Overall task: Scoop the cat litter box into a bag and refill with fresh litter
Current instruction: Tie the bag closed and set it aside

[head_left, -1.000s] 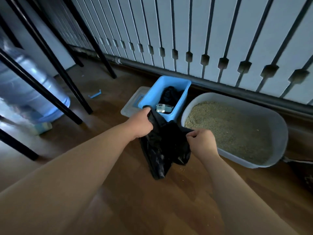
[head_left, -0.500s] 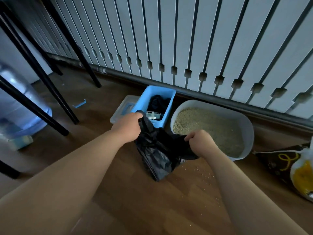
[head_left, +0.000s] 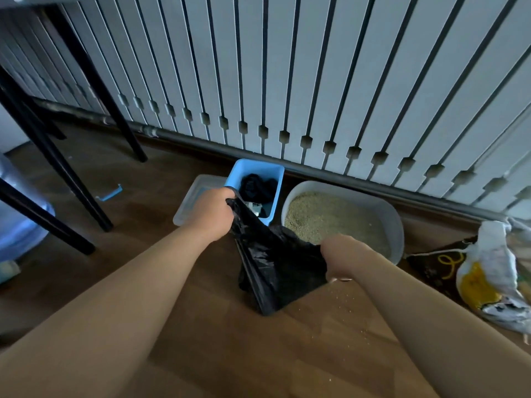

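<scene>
On the wooden floor (head_left: 230, 354), against the slatted wall (head_left: 316, 67), sits the grey litter box (head_left: 396, 222), filled with sandy litter. Just in front of it hangs the black bin bag (head_left: 275, 262), stretched between both hands. The left hand (head_left: 212, 214) grips one edge in a closed fist beside the blue bin (head_left: 276, 193). The right hand (head_left: 342, 254) curls round the other edge. Loose grains (head_left: 344, 297) dot the boards below.

Pretty dim in here. White slatted wall (head_left: 316, 67) from 10 to 2 o'clock, grey pipe (head_left: 230, 152) along its foot, wood floor (head_left: 230, 354), black table legs (head_left: 57, 156) around 9, water jug (head_left: 17, 219) beside them.
</scene>
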{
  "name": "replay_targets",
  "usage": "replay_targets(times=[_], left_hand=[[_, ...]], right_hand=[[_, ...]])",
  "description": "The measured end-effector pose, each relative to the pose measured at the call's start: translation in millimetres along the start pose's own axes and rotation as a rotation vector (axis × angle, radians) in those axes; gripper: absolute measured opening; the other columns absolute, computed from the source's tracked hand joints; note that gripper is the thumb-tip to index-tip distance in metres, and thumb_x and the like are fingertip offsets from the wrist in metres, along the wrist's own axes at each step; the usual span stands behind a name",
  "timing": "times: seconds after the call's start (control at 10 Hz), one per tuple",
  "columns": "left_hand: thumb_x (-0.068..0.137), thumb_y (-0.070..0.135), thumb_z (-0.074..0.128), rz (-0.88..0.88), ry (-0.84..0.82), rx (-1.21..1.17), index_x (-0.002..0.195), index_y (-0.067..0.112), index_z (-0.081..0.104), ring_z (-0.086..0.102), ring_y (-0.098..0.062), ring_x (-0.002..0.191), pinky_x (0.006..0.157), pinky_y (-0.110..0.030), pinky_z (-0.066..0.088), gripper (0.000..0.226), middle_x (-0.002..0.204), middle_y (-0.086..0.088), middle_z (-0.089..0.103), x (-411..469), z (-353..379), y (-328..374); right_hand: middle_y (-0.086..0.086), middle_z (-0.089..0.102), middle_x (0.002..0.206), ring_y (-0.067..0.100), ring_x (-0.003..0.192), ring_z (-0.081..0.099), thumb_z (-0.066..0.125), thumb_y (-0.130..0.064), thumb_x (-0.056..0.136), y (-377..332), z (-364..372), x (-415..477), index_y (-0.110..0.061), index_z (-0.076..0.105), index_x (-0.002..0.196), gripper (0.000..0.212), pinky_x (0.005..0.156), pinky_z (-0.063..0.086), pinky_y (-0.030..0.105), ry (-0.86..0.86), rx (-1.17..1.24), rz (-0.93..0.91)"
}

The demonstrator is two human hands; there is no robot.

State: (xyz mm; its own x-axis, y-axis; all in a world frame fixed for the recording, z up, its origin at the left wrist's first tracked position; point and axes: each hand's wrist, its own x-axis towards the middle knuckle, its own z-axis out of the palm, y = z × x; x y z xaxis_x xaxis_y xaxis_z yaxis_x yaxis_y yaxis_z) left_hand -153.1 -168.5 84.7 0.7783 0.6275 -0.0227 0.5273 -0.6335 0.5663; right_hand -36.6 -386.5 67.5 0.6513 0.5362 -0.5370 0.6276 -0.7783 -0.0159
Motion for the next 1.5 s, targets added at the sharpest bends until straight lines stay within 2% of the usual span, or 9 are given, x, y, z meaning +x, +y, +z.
replay_targets(times=[0.2,0.4,0.5,0.6,0.7,0.9,1.0,1.2,1.5], left_hand=[[0.090,0.004,0.043,-0.016,0.166,-0.119,0.097,0.039,0.066,0.063,-0.015,0.076,0.070,-0.038,0.059,0.043,0.097,0.005,0.064,15.8,-16.3,-0.6],[0.086,-0.011,0.041,0.070,0.021,-0.001,0.104,0.015,0.065,0.058,-0.024,0.096,0.080,-0.037,0.049,0.040,0.117,-0.007,0.056,18.9,-16.7,14.2],[0.088,-0.008,0.041,0.093,-0.042,0.136,0.099,0.019,0.066,0.054,-0.021,0.088,0.070,-0.032,0.045,0.039,0.113,-0.005,0.056,13.1,-25.7,14.6],[0.089,-0.003,0.045,0.125,-0.141,0.334,0.104,0.021,0.065,0.051,-0.016,0.082,0.059,-0.023,0.043,0.035,0.107,-0.002,0.057,9.2,-39.6,15.6],[0.090,0.009,0.050,0.159,-0.238,0.500,0.101,0.025,0.068,0.057,-0.015,0.090,0.067,-0.023,0.043,0.027,0.111,0.002,0.062,10.1,-57.6,18.7],[0.057,0.061,0.081,0.063,-0.587,0.569,0.093,0.022,0.076,0.062,-0.014,0.089,0.078,-0.028,0.050,0.053,0.093,0.006,0.068,6.9,-97.9,42.4],[0.070,0.041,0.082,0.089,-0.669,0.792,0.110,0.017,0.072,0.061,-0.015,0.096,0.085,-0.027,0.049,0.048,0.107,0.002,0.068,-0.6,-106.1,51.9],[0.091,0.027,0.065,0.225,-0.440,0.457,0.103,0.021,0.073,0.059,-0.009,0.081,0.068,-0.022,0.046,0.016,0.093,0.011,0.064,6.0,-114.8,54.0],[0.096,0.018,0.054,0.180,-0.092,-0.240,0.093,0.017,0.069,0.059,-0.012,0.076,0.069,-0.027,0.047,0.015,0.085,0.003,0.066,7.6,-69.4,61.3]], right_hand=[[0.003,0.051,0.065,0.018,0.060,0.049,0.051,-0.016,0.097,12.3,-40.9,3.8,-0.003,0.061,0.080,0.024,0.049,0.035,0.023,0.123,0.145,0.087],[0.005,0.059,0.065,0.017,0.057,0.055,0.054,-0.011,0.093,27.9,-54.0,4.7,-0.002,0.066,0.085,0.017,0.049,0.044,0.021,0.207,0.364,0.150],[0.005,0.071,0.094,0.020,0.085,0.066,0.050,-0.011,0.091,30.6,-63.0,2.8,-0.012,0.065,0.116,0.029,0.077,0.052,0.029,0.267,0.493,0.166],[0.008,0.061,0.066,0.019,0.057,0.057,0.056,-0.007,0.088,22.8,-82.4,-6.5,-0.003,0.063,0.089,0.008,0.056,0.048,0.028,0.349,1.062,0.170],[0.002,0.056,0.062,0.013,0.054,0.050,0.057,-0.008,0.085,26.9,-90.5,-1.8,-0.009,0.060,0.071,0.014,0.053,0.043,0.023,0.455,1.195,0.155],[0.004,0.052,0.067,0.014,0.056,0.043,0.057,-0.010,0.088,22.8,-98.8,-9.0,-0.008,0.062,0.076,0.012,0.062,0.039,0.028,0.474,1.759,0.036],[0.010,0.060,0.080,0.021,0.074,0.058,0.055,-0.009,0.093,19.2,-99.8,-15.0,-0.002,0.064,0.100,0.013,0.080,0.050,0.034,0.429,2.017,-0.082],[0.007,0.061,0.090,0.021,0.086,0.061,0.043,-0.006,0.099,18.8,-105.3,-17.2,-0.005,0.065,0.114,0.027,0.090,0.052,0.036,0.492,1.949,-0.200],[0.009,0.065,0.091,0.034,0.098,0.067,0.039,-0.011,0.103,10.9,-101.4,-26.4,-0.009,0.058,0.128,0.031,0.095,0.051,0.044,0.346,1.970,-0.483]])
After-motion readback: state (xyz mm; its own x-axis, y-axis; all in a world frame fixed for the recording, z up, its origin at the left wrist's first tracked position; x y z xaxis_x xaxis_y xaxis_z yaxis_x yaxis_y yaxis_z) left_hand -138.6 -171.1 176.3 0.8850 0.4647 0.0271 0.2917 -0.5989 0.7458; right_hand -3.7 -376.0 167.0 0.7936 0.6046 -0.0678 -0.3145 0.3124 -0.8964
